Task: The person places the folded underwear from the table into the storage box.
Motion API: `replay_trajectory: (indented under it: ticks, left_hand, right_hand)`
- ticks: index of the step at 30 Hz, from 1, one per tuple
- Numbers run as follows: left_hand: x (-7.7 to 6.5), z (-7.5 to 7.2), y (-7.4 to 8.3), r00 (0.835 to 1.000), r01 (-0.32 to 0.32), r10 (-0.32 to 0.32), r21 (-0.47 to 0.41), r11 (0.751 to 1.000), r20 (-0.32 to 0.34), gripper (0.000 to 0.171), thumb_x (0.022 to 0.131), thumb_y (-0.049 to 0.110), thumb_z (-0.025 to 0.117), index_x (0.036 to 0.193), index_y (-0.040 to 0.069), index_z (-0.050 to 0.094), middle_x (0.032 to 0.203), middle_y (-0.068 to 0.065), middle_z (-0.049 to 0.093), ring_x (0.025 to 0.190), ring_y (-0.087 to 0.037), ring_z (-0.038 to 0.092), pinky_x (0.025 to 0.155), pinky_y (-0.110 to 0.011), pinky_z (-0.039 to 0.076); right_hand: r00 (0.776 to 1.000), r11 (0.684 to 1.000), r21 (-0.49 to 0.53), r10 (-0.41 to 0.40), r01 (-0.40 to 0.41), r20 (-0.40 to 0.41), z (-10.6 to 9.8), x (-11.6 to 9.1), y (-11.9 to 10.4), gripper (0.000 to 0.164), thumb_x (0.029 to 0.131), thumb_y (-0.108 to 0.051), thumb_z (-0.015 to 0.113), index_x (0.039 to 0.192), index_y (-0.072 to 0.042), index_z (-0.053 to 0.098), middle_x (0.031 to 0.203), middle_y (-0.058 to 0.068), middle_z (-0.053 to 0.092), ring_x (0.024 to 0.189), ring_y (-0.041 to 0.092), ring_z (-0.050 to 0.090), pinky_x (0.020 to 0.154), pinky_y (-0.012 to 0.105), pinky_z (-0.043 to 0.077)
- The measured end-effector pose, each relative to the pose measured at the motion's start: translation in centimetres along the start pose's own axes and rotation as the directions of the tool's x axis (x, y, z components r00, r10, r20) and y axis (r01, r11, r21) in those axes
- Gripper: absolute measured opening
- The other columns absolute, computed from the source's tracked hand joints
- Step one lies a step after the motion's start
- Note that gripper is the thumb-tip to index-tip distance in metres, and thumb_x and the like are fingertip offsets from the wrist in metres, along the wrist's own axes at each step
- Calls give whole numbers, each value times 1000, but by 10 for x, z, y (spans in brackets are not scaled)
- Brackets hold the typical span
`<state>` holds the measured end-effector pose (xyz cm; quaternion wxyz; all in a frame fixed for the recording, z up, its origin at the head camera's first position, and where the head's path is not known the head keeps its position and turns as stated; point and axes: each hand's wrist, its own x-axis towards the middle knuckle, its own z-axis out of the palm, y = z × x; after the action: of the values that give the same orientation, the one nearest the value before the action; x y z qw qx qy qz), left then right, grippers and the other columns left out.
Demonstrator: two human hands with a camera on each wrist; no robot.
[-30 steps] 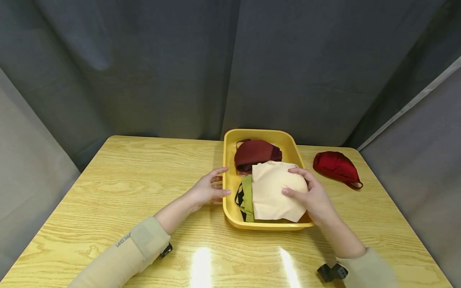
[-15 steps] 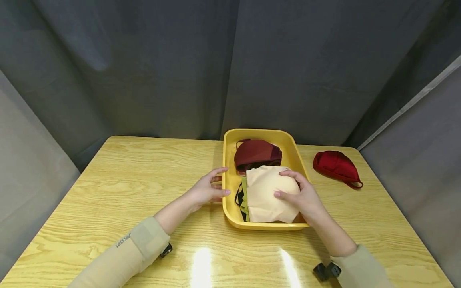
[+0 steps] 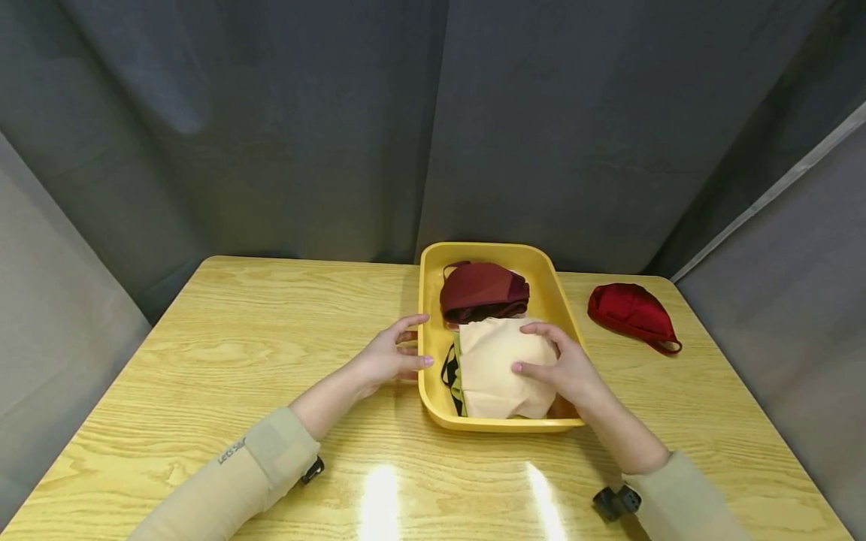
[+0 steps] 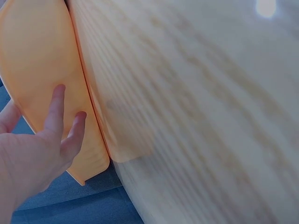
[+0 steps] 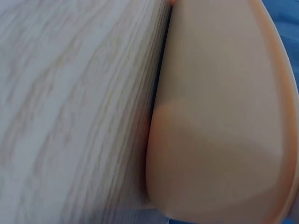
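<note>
In the head view a yellow plastic basin (image 3: 549,289) stands at the table's far side. My right hand (image 3: 567,370) holds a beige folded bra (image 3: 494,379) inside its near half, thumb and fingers spread over the cup. Under its left edge show a strip of olive-green fabric (image 3: 456,368) and a black strap. A dark red folded bra (image 3: 476,289) lies behind it. My left hand (image 3: 380,359) touches the basin's left rim; in the left wrist view, its extended fingers (image 4: 57,102) rest against the outer wall. The right wrist view shows mostly the basin's outer wall (image 5: 215,102).
A bright red satin folded bra (image 3: 631,309) with a loop strap lies on the wooden table (image 3: 291,323), right of the basin. A grey curtain (image 3: 304,135) hangs behind the table's far edge.
My right hand has moved left and slightly nearer with the beige bra, which now sits further inside the basin and covers more of the green fabric. The left hand has stayed put.
</note>
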<state>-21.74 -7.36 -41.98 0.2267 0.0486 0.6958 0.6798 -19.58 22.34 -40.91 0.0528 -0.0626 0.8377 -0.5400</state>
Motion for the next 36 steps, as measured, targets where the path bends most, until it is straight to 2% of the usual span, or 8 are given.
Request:
replay_trajectory:
  ticks: [2, 4, 10, 18, 23, 30, 36]
  left_hand:
    - [0, 0, -1, 1000, -1, 1, -2, 1000, 3, 73, 83, -2, 68, 143, 25, 36, 144, -22, 33, 114, -33, 53, 83, -44, 54]
    - [1, -1, -1, 1000, 0, 0, -5, 1000, 5, 74, 83, -2, 68, 144, 24, 36, 144, -22, 33, 114, -33, 52, 83, -44, 54]
    - [2, -1, 0, 1000, 7, -7, -7, 1000, 2, 74, 83, -2, 68, 143, 25, 36, 144, -22, 33, 114, -33, 53, 83, -44, 54]
    - [1, 0, 1, 1000, 3, -3, -4, 1000, -2, 74, 83, -3, 68, 144, 24, 36, 144, -22, 32, 114, -34, 52, 83, -44, 54]
    - [2, 0, 1, 1000, 0, 0, -2, 1000, 2, 74, 83, -3, 68, 144, 24, 36, 144, -22, 33, 112, -32, 53, 83, -44, 54]
    - [2, 0, 1, 1000, -6, 6, -24, 1000, 8, 75, 83, -6, 66, 144, 22, 35, 144, -23, 33, 112, -33, 54, 85, -48, 53]
    - [2, 0, 1, 1000, -13, 14, -22, 1000, 15, 76, 83, -6, 67, 145, 22, 33, 143, -23, 34, 111, -32, 55, 85, -49, 52]
  right_hand:
    - [1000, 1000, -19, 23, -22, 12, -1, 1, 1, 63, 76, -22, 80, 129, -10, 49, 143, 8, 39, 132, 27, 33, 101, 28, 37]
    - [999, 999, -32, 41, -40, 25, -3, 1, 2, 64, 76, -23, 80, 130, -10, 49, 143, 9, 40, 131, 28, 35, 100, 28, 37]
    - [996, 998, -39, 58, -56, 69, -6, 4, 4, 64, 77, -24, 79, 130, -7, 48, 142, 13, 41, 131, 33, 34, 108, 47, 30]
    - [995, 994, -96, 53, -44, 89, -9, 5, 5, 62, 78, -26, 78, 130, -7, 49, 142, 15, 40, 130, 36, 35, 108, 51, 30]
    - [997, 986, -167, 8, 5, 77, -10, 4, 2, 58, 79, -25, 77, 128, -7, 51, 141, 19, 40, 129, 39, 34, 106, 56, 30]
    - [996, 958, -276, -69, 84, 63, -11, 2, -1, 55, 80, -28, 76, 126, -8, 52, 139, 20, 41, 129, 40, 34, 102, 60, 33]
    - [987, 942, -295, -159, 162, 32, -13, -2, -2, 52, 81, -23, 76, 125, -5, 53, 138, 20, 43, 128, 40, 37, 99, 61, 37]
